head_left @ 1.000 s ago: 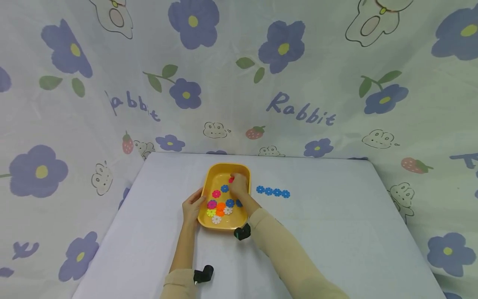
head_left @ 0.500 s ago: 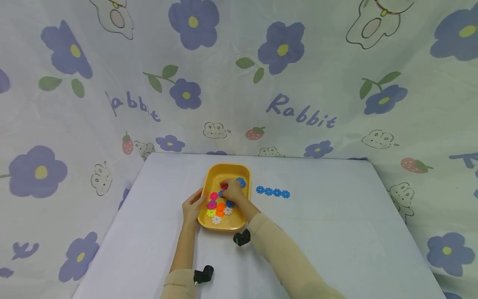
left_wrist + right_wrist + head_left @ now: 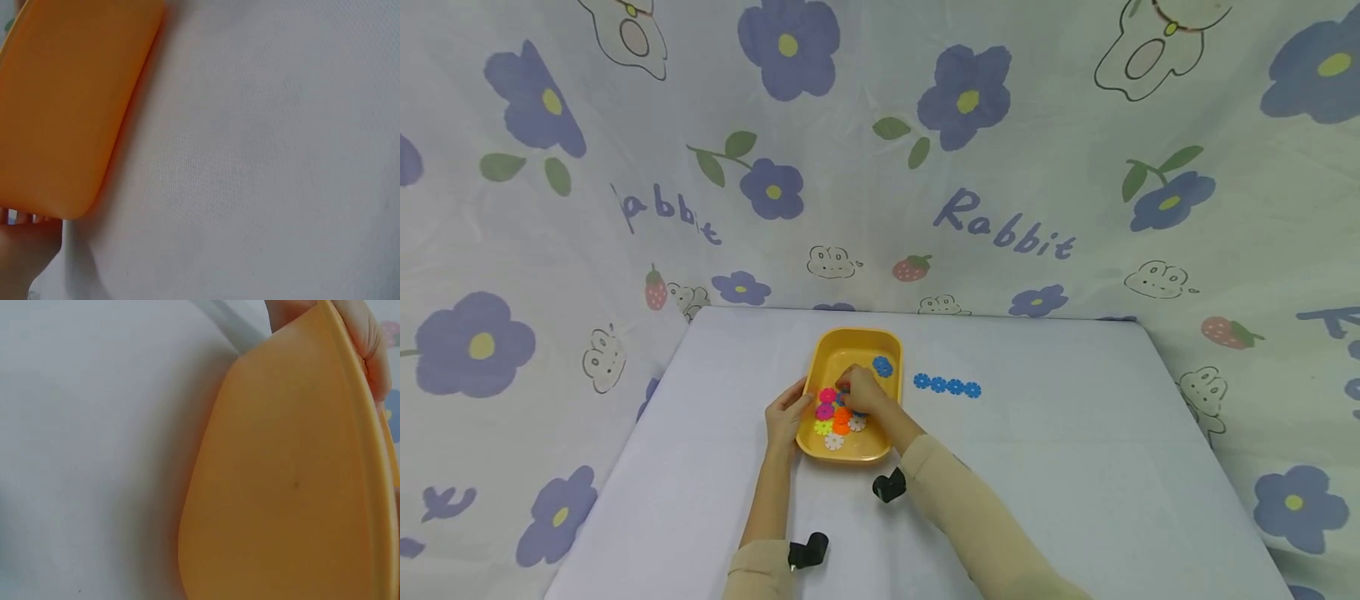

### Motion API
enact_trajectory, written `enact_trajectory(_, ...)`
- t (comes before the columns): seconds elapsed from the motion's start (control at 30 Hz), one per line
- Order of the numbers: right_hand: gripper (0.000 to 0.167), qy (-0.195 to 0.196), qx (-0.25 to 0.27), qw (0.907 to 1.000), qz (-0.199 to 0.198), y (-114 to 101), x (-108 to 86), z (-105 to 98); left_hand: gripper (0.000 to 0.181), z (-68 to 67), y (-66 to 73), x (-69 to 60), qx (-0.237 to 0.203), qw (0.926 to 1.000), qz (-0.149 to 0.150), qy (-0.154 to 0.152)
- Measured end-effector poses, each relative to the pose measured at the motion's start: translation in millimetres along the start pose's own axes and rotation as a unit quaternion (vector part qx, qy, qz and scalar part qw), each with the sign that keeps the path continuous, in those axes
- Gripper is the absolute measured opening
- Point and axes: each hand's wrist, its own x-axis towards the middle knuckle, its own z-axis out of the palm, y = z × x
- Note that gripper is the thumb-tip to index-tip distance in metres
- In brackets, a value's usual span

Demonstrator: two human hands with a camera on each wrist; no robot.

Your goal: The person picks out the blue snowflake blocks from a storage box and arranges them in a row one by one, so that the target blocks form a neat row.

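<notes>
My left hand [image 3: 785,421] grips the left side of a yellow plastic tray [image 3: 857,337], thumb at the rim. Inside lie several flower-shaped snowflake discs: pink discs [image 3: 826,403], orange discs [image 3: 842,419], a yellow disc [image 3: 823,427], white discs [image 3: 834,442] and blue discs [image 3: 882,366]. My right hand [image 3: 865,393] reaches down into the tray, fingers bent among the discs. A blue disc [image 3: 841,400] shows beside its fingertips; whether the fingers pinch anything is hidden. Both wrist views mostly show the outside of the tray [image 3: 69,106].
A row of blue snowflake discs [image 3: 947,385] lies to the right of the tray on the white tablecloth [image 3: 1075,467]. A patterned curtain [image 3: 865,183] hangs behind the table. Black wrist cameras [image 3: 808,551] sit on both sleeves.
My right hand has moved from the tray's upper right toward its middle left, a pinkish-red disc at its fingertips earlier. Blue discs at the upper right are uncovered. My left hand stays put.
</notes>
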Motion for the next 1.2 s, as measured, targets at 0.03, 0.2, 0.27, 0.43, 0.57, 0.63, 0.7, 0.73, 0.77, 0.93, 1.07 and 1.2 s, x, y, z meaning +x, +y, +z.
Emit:
enact_trajectory(0.03, 0.027, -0.004, 0.007, 1.0, 0.0, -0.2, -0.1, -0.5, 0.045, 0.0, 0.1, 0.1, -0.003, 1.0, 0.0, 0.002)
enact_trajectory(0.2, 0.025, -0.004, 0.011, 0.9999, 0.01, -0.4, -0.4, -0.8, 0.043, 0.2, 0.9, 0.0, -0.001, 1.0, -0.002, 0.002)
enact_trajectory(0.27, 0.023, 0.008, 0.008, 0.9999, 0.011, -0.4, -0.8, -0.3, 0.043, 0.2, 0.8, 0.4, 0.003, 1.0, -0.001, 0.001)
enact_trajectory(0.43, 0.025, 0.039, 0.028, 0.9988, -0.006, -1.6, -2.2, -0.5, 0.044, 0.1, 0.6, 0.6, 0.011, 0.9999, -0.003, 0.001)
enact_trajectory(0.57, 0.03, 0.032, 0.051, 0.9981, -0.014, -2.2, -3.2, -0.7, 0.043, 0.0, 1.0, -0.2, 0.007, 1.0, -0.003, 0.0)
enact_trajectory(0.63, 0.032, 0.017, 0.056, 0.9982, -0.013, -2.1, -3.6, 0.3, 0.043, -0.1, 1.1, -0.4, 0.001, 1.0, -0.003, -0.003)
enact_trajectory(0.7, 0.035, 0.0, 0.055, 0.9984, -0.013, -1.7, -4.1, 1.6, 0.043, -0.1, 1.2, -0.7, -0.002, 1.0, -0.003, -0.005)
enact_trajectory(0.73, 0.035, -0.007, 0.053, 0.9985, -0.013, -1.5, -4.2, 2.1, 0.043, -0.2, 1.2, -0.8, -0.003, 1.0, -0.004, -0.006)
enact_trajectory(0.77, 0.035, -0.009, 0.051, 0.9986, -0.011, -1.6, -4.3, 2.8, 0.043, -0.2, 1.4, -0.9, -0.001, 1.0, -0.005, -0.007)
enact_trajectory(0.93, 0.032, 0.007, 0.056, 0.9984, 0.005, -3.2, -4.6, 2.4, 0.043, 0.4, 2.4, -0.7, 0.0, 1.0, -0.005, -0.007)
enact_trajectory(1.07, 0.035, 0.034, 0.061, 0.9974, 0.02, -3.5, -4.0, 1.8, 0.043, 0.3, 2.2, -0.8, -0.005, 1.0, -0.003, -0.006)
enact_trajectory(1.2, 0.035, 0.046, 0.071, 0.996, 0.027, -3.8, -4.8, 0.9, 0.043, 0.0, 1.0, -1.2, -0.005, 1.0, -0.006, -0.006)
